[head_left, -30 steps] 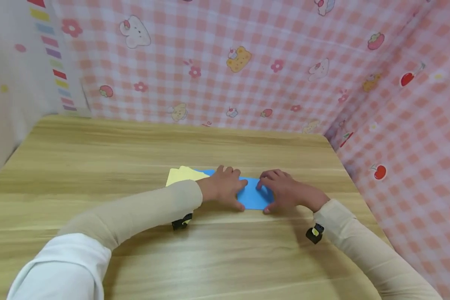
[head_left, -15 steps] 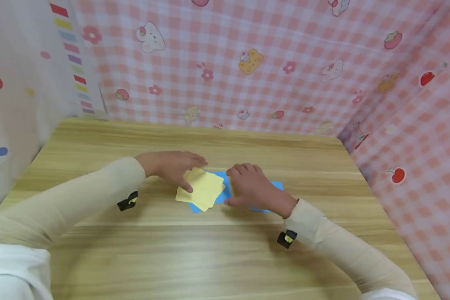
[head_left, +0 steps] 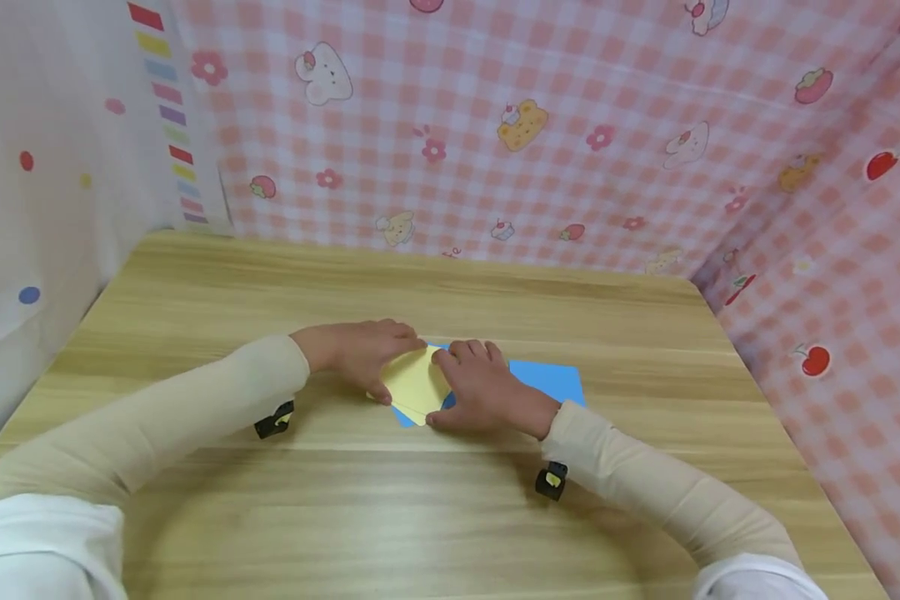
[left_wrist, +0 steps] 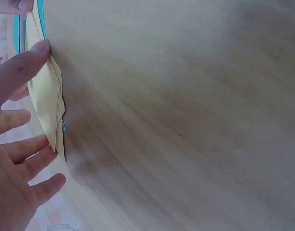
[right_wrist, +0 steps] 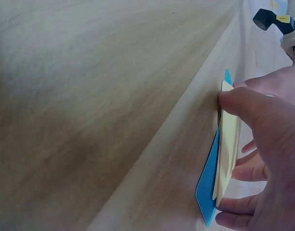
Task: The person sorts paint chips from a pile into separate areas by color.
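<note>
A small pile of yellow cards (head_left: 416,383) lies near the middle of the table, slightly fanned. Blue corners (head_left: 405,418) peek out from under it. The left hand (head_left: 363,354) holds the pile's left side, thumb on the near edge and fingertips at the far and left edges. From the right, the right hand (head_left: 487,387) grips the same cards between its thumb and fingers. Yellow layers (right_wrist: 227,149) sit between thumb and fingers in the right wrist view, above a blue card. Another blue card (head_left: 551,382) lies flat beside the right hand, partly hidden by it.
The wood-grain table (head_left: 420,508) ends at a pink checked cloth (head_left: 450,125) behind and at the right. A white cloth (head_left: 52,192) hangs at the left. Small black devices, such as the left one (head_left: 273,419), sit at both wrists.
Both hands were at the right blue card, then moved left to the yellow cards. The right hand has come further left onto their right edge, leaving more of the right blue card visible.
</note>
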`<action>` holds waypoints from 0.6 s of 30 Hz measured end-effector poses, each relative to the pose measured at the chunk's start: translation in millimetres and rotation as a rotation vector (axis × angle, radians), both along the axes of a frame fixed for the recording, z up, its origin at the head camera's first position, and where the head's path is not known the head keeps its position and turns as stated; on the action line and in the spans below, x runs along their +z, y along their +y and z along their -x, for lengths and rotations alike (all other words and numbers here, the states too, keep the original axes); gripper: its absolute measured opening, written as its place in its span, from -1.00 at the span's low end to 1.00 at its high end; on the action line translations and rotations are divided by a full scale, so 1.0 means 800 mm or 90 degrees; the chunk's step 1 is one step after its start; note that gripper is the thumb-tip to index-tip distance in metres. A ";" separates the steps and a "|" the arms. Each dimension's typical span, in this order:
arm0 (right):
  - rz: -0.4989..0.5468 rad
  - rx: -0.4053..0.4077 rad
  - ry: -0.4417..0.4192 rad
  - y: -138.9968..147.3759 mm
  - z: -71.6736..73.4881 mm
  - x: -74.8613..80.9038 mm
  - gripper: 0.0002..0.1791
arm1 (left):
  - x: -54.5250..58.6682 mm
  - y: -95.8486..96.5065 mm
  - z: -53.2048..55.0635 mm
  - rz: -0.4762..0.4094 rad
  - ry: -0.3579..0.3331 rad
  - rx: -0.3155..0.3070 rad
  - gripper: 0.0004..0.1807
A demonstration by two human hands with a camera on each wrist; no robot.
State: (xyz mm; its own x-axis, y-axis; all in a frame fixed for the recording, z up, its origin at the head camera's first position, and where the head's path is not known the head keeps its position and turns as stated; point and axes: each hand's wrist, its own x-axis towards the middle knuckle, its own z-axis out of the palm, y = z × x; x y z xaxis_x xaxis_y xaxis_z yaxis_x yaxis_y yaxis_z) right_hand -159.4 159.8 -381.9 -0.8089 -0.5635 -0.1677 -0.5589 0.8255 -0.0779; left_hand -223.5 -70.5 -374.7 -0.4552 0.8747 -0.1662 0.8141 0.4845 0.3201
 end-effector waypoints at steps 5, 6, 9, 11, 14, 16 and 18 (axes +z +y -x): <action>-0.001 0.017 0.005 0.003 0.005 0.009 -0.13 | 0.004 -0.003 -0.002 0.022 0.012 0.006 -0.02; 0.001 0.018 0.008 0.003 0.006 0.013 -0.15 | 0.005 -0.004 -0.002 0.022 0.015 0.010 0.00; 0.005 0.020 0.014 0.004 0.009 0.022 -0.20 | 0.010 -0.008 -0.004 0.010 0.030 0.014 0.03; 0.009 0.027 0.015 0.003 0.011 0.027 -0.22 | 0.013 -0.010 -0.004 -0.003 0.035 0.010 0.00; 0.008 0.038 0.011 0.002 0.011 0.031 -0.22 | 0.018 -0.014 -0.004 -0.016 0.035 0.003 -0.06; 0.011 0.042 0.010 0.001 0.011 0.033 -0.23 | 0.024 -0.018 -0.005 -0.014 0.031 0.011 -0.08; 0.014 0.044 0.012 -0.001 0.012 0.035 -0.24 | 0.032 -0.022 -0.006 -0.014 0.029 0.020 -0.09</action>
State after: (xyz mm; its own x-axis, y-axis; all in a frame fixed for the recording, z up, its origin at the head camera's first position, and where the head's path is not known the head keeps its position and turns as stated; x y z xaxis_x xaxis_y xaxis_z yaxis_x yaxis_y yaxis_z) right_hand -168.9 159.4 -353.9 -0.7705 -0.6219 -0.1397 -0.6164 0.7828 -0.0853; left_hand -219.0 -87.8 -349.2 -0.4890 0.8632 -0.1257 0.8127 0.5031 0.2940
